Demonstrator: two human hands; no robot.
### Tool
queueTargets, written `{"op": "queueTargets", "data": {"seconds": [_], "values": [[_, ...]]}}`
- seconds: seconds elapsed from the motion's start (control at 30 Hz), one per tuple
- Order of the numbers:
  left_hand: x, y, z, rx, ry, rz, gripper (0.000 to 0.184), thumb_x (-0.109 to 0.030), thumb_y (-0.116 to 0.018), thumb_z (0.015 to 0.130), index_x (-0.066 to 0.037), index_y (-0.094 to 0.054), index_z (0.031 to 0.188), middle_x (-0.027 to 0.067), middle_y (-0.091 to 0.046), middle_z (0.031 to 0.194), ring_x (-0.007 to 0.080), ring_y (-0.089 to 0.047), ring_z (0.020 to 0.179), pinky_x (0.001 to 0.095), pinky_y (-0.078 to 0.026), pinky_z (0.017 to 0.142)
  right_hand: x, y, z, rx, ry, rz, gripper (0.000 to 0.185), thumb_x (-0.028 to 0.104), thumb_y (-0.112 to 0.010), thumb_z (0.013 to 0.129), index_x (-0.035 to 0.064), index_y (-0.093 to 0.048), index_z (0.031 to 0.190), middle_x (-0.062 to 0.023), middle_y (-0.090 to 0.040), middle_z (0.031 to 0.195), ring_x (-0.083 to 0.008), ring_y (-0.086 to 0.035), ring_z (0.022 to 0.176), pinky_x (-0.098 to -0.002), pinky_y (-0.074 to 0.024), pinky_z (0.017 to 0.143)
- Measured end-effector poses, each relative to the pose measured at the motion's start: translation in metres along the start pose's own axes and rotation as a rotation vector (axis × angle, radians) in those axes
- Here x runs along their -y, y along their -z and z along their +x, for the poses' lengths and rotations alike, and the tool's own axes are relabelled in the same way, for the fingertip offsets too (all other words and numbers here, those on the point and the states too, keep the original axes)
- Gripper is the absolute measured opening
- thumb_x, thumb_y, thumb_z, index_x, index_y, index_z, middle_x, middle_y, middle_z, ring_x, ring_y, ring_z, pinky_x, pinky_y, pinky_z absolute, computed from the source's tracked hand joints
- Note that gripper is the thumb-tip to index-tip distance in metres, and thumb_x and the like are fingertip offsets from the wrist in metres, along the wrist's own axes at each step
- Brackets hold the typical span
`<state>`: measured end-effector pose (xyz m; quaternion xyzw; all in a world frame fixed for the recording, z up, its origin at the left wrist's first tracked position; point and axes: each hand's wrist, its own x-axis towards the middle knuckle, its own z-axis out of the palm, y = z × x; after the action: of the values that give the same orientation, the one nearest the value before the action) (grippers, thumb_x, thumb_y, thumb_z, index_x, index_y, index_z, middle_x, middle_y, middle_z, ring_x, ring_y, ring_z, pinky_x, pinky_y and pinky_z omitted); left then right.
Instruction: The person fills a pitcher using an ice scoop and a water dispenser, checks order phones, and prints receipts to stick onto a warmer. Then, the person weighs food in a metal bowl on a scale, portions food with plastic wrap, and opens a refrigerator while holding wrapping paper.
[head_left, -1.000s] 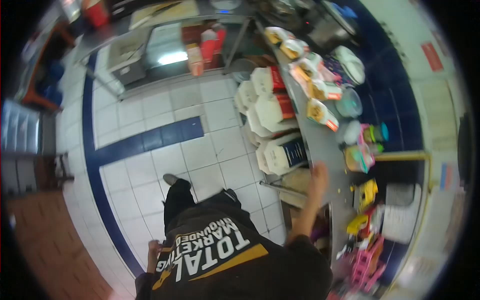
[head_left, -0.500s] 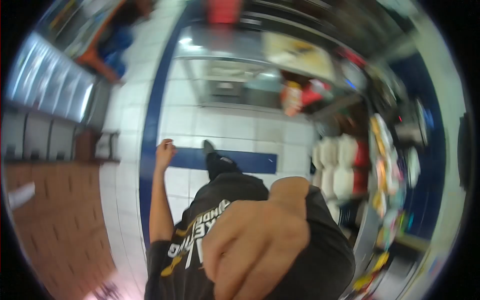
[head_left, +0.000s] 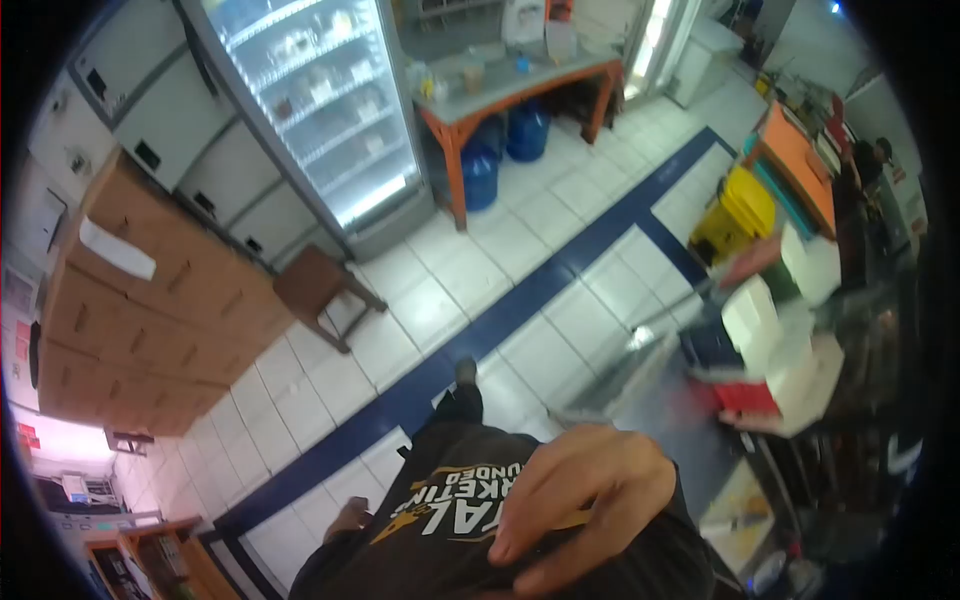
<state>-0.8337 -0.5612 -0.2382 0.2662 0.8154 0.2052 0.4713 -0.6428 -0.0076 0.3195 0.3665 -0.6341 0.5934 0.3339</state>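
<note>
My right hand (head_left: 590,500) hangs in front of my dark printed shirt (head_left: 450,510), close to the camera. Its fingers are curved and apart, and nothing shows between them. Low beside the shirt's left side is my left hand (head_left: 350,516), small and partly hidden by the sleeve, so its fingers are hard to make out. One shoe (head_left: 465,371) rests on the blue floor stripe ahead of me. Neither hand touches any object that I can see.
A brown stool (head_left: 315,285) stands before a lit glass-door fridge (head_left: 325,100). Wooden drawers (head_left: 150,300) line the left. An orange-legged table (head_left: 530,85) has blue water jugs (head_left: 480,175) below it. White boxes (head_left: 755,325) and a yellow bin (head_left: 735,215) are at the right.
The view has swung left, from the steel counter to the fridge and drawers. My right hand has moved from the counter side to before my shirt. My left hand has dropped back beside the shirt.
</note>
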Motion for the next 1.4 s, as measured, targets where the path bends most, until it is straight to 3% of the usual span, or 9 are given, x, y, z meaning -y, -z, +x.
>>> {"op": "queueTargets", "data": {"seconds": [0.03,0.07,0.17,0.33,0.5,0.63,1.03,1.17,1.4], "values": [[-0.028,0.03,0.05,-0.032,-0.68,0.336,0.02,-0.012,-0.054,0.081,-0.008,-0.044,0.063,-0.0008,-0.038,0.059,0.0161,-0.045,0.054,0.037,-0.036,0.051,-0.017,0.032,0.008,-0.045,-0.067,-0.043,0.013,0.007,-0.078,0.08,-0.0017,-0.073,0.088,-0.0246,-0.069,0.094,-0.0296,-0.067,0.083,-0.0323,-0.0578,0.071],[-0.096,0.061,0.074,0.14,-0.086,-0.181,0.026,-0.011,-0.056,0.082,-0.009,-0.039,0.062,-0.0025,-0.032,0.06,0.0142,-0.04,0.054,0.0374,-0.033,0.049,-0.036,0.066,0.013,-0.08,-0.081,-0.114,0.013,0.008,-0.071,0.087,-0.0023,-0.072,0.095,-0.0226,-0.07,0.093,-0.0286,-0.067,0.081,-0.0339,-0.0569,0.071],[-0.2,0.124,0.318,0.2,-0.008,0.365,0.023,-0.024,-0.058,0.08,-0.006,-0.058,0.067,0.0098,-0.055,0.068,0.0272,-0.057,0.063,0.0425,-0.047,0.057,-0.071,0.165,0.024,-0.228,-0.292,-0.443,0.018,0.004,-0.063,0.09,-0.0045,-0.069,0.105,-0.0188,-0.071,0.093,-0.0251,-0.067,0.079,-0.0337,-0.0552,0.074],[-0.536,0.314,0.629,-0.25,-0.543,0.447,0.029,-0.028,-0.052,0.087,-0.003,-0.065,0.092,0.0267,-0.066,0.094,0.0435,-0.063,0.088,0.0524,-0.05,0.08,-0.098,0.325,0.039,-0.354,-0.643,-0.861,0.035,-0.001,-0.067,0.084,-0.0008,-0.063,0.119,-0.0119,-0.072,0.094,-0.0229,-0.068,0.083,-0.0317,-0.0529,0.075],[-0.924,0.514,0.672,-0.817,-0.778,0.227,0.02,-0.017,-0.054,0.091,-0.001,-0.062,0.099,0.0249,-0.065,0.09,0.0414,-0.064,0.085,0.0496,-0.049,0.074,-0.135,0.52,0.055,-0.148,-0.792,-1.065,0.027,0.004,-0.067,0.086,0.0001,-0.066,0.113,-0.0143,-0.071,0.092,-0.0247,-0.069,0.081,-0.0312,-0.053,0.074],[-1.096,0.636,0.64,-1.113,-1.131,0.088,0.017,-0.011,-0.057,0.089,-0.002,-0.064,0.101,0.019,-0.067,0.091,0.0343,-0.067,0.082,0.039,-0.052,0.074,-0.201,0.691,0.112,-0.028,-0.773,-1.027,0.023,0.008,-0.064,0.089,-0.0019,-0.066,0.11,-0.0168,-0.07,0.088,-0.0272,-0.069,0.08,-0.0335,-0.0534,0.074],[-1.31,0.903,0.635,-1.796,-0.971,0.501,0.029,-0.027,-0.062,0.084,-0.001,-0.064,0.098,0.02,-0.065,0.094,0.0358,-0.064,0.088,0.0445,-0.051,0.077,-0.482,1.026,0.444,0.313,-0.257,-1.208,0.022,0.017,-0.062,0.086,-0.0016,-0.07,0.096,-0.0203,-0.071,0.088,-0.0337,-0.069,0.082,-0.0396,-0.0539,0.076],[-1.367,0.948,0.667,-1.934,-0.55,0.788,0.049,-0.043,-0.066,0.079,0.0,-0.065,0.104,0.0227,-0.066,0.096,0.0384,-0.065,0.09,0.0478,-0.05,0.083,-0.576,1.092,0.542,0.344,-0.128,-1.246,0.022,0.016,-0.062,0.084,-0.0001,-0.071,0.095,-0.0197,-0.072,0.089,-0.0339,-0.069,0.086,-0.0421,-0.0544,0.079],[-1.385,1.0,0.715,-1.476,0.124,0.723,0.073,-0.043,-0.069,0.069,0.003,-0.053,0.124,0.0261,-0.065,0.11,0.0393,-0.065,0.102,0.0451,-0.052,0.089,-0.72,1.136,0.675,0.52,-0.139,-1.433,0.022,0.015,-0.063,0.08,0.0023,-0.072,0.097,-0.0187,-0.072,0.096,-0.0334,-0.069,0.091,-0.0415,-0.0549,0.08]]}}
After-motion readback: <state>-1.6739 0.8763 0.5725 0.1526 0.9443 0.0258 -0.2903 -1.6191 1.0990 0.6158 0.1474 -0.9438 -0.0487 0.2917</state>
